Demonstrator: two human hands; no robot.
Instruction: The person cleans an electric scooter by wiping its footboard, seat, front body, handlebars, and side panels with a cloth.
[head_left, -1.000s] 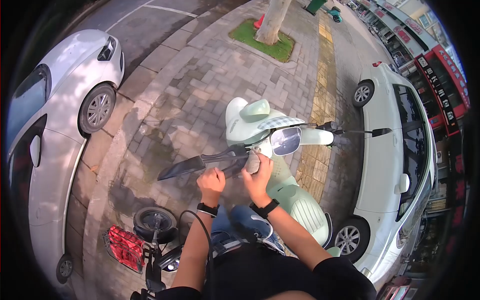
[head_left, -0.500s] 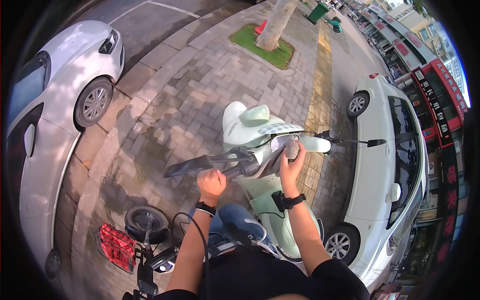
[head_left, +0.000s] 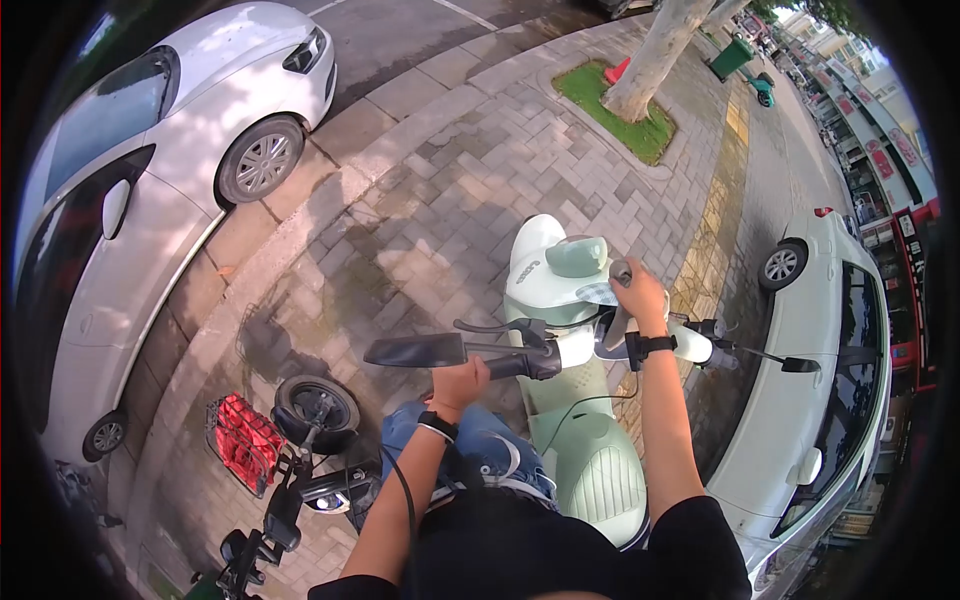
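Grey cloth [head_left: 622,272]: bunched at the scooter's front, right beside the pale-green headlight housing [head_left: 577,257]!
Right hand [head_left: 642,298]: there it was, reaching forward, fingers closed around that cloth.
Left hand [head_left: 460,385]: wrapped around the black handlebar grip [head_left: 505,367], just beside the left mirror [head_left: 415,350].
Scooter [head_left: 610,485]: pale green, upright on the paving, ribbed seat close to the person.
Left of the legs: 1 wire basket [head_left: 228,458] filled with red.
Flanks: 2 white cars, 1 left [head_left: 185,170], 1 right [head_left: 785,430].
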